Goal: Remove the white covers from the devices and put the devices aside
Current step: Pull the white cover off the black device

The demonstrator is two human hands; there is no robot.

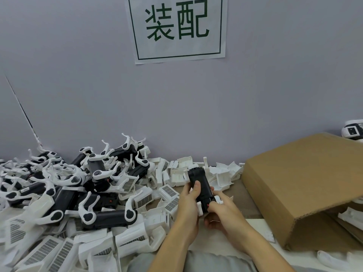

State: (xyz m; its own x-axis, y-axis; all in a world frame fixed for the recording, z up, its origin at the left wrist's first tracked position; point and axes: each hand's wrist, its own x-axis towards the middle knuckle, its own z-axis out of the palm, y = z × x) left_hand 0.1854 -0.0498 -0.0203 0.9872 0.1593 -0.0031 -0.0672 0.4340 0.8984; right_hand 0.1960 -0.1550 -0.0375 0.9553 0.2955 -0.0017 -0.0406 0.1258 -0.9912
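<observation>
the device [200,185], a black oblong body, stood nearly upright in both hands above the table [243,201], in the middle of the view, just in front of the scattered white covers. a white cover [200,208] was on its lower end, showing as white tabs to either side of the black body. the left hand [188,203] gripped the device from the left, thumb curled across the front face and fingers wrapped behind. the right hand [220,211] held the lower end, its fingers curled round the white cover there; how tightly it pinched could not be told.

loose covers [222,173] lay in a heap just behind the hands, along the foot of the wall [78,85]. more covers with grilled faces [45,250] were piled at the near left, touching one another. behind those, further left, a pile of devices [82,183] with white arms lay tangled against the wall.

to the right of the hands a cardboard box [304,183] sat tilted, near but apart from the right hand. white parts [351,216] showed under its raised edge. a white and black unit [352,131] stood behind the box at the far right. a paper sign [176,28] with green characters hung on the wall above. grey cloth [196,260] lay at the bottom between the forearms.
</observation>
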